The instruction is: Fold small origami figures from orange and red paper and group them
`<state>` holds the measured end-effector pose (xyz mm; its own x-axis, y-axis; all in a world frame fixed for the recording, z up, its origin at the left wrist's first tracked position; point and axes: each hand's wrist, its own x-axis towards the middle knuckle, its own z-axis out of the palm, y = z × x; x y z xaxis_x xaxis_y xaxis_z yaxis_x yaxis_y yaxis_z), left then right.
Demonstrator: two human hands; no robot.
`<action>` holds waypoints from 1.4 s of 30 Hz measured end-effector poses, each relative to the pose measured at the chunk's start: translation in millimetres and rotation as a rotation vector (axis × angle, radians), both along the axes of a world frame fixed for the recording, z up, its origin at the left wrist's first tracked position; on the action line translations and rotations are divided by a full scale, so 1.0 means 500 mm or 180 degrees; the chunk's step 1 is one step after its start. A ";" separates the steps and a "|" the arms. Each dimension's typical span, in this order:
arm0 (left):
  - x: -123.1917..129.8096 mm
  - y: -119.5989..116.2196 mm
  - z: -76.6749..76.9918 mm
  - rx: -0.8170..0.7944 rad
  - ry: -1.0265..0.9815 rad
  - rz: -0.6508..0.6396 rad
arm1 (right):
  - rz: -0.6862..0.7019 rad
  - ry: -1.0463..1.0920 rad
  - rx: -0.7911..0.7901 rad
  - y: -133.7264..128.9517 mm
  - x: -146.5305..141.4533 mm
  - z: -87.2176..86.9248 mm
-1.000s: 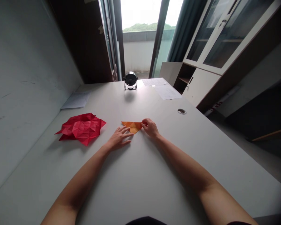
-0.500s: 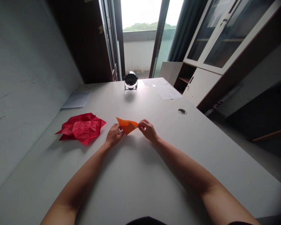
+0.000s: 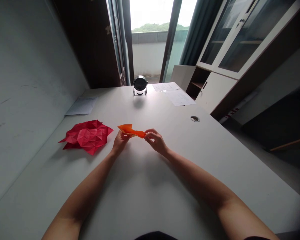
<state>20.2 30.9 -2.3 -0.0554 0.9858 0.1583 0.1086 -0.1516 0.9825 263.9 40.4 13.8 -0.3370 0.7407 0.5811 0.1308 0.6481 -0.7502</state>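
orange paper (image 3: 126, 128) now lifted and opened out, right of red folded paper (image 3: 88, 136); inner folds exposed for handling. left hand (image 3: 119, 143): fingers gripping end nearest red folded paper. right hand (image 3: 158, 143): fingers pinching far end.

We wear dark clothing with a smooth curved edge (image 3: 157, 236) at six o'clock and a dark sleeve edge (image 3: 257, 238) between four and five o'clock.

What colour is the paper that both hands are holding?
The paper is orange, seen best in the head view.
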 end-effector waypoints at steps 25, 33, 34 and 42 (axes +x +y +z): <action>0.006 -0.015 0.004 0.0380 0.1005 -0.0397 | -0.0240 -0.0639 0.0138 -0.008 -0.005 -0.017; 0.022 -0.029 0.025 0.0461 0.1202 -0.0611 | -0.0394 -0.0992 0.0194 -0.010 -0.009 -0.016; 0.023 -0.031 0.026 0.0458 0.1147 -0.0610 | -0.0424 -0.1005 0.0176 -0.008 -0.008 -0.017; 0.052 -0.049 0.023 0.0198 0.0287 -0.0998 | -0.1027 -0.1287 0.0180 -0.007 -0.012 -0.023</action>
